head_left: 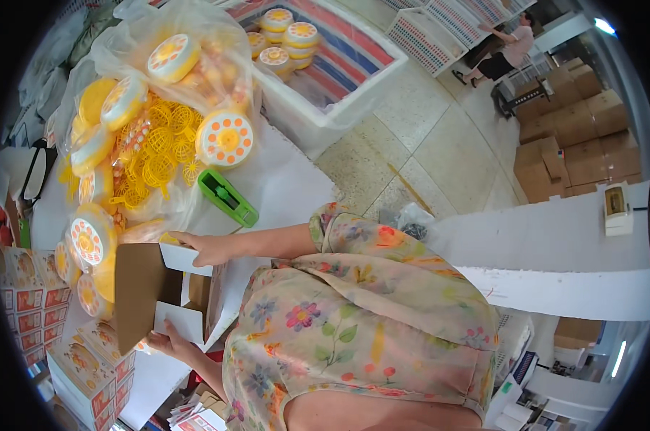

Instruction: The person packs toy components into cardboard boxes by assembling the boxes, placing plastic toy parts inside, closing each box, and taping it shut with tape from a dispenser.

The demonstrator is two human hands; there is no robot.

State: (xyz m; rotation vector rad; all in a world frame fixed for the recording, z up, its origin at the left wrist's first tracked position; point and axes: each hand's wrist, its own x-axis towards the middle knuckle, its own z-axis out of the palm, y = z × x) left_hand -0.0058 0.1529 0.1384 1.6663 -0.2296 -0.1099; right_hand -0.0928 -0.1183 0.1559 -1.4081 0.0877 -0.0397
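My right hand is partly closed on one side of an open cardboard box, next to a white flap. My left hand grips the opposite side in the same half-curled way, by the other flap. The box sits between both hands, with yellow-and-white round toys just beyond and a green plastic tool near my right hand.
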